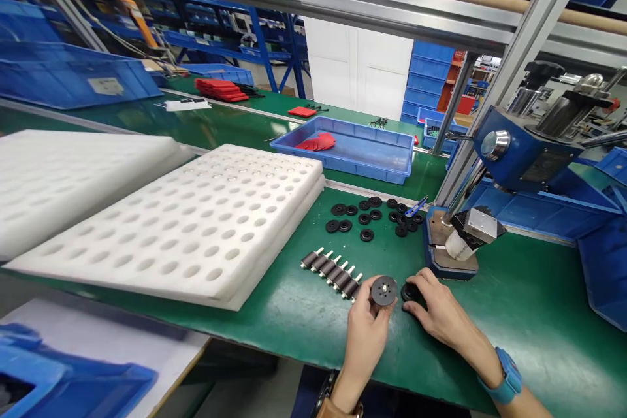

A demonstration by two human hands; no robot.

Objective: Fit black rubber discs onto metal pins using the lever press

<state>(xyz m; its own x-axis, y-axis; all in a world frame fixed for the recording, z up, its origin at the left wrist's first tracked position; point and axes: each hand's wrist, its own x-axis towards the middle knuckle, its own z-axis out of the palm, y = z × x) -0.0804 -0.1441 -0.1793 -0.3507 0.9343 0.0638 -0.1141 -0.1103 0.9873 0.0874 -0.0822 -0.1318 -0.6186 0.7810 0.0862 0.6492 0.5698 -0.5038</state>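
Left grip is wrapped round a disc, pin turned up; just right of it, a wheel is pinched in the right grip.

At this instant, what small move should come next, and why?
Probably bring the black disc to the round part: the right hand grips the disc close beside the left hand, which holds the part with its pale tip showing.
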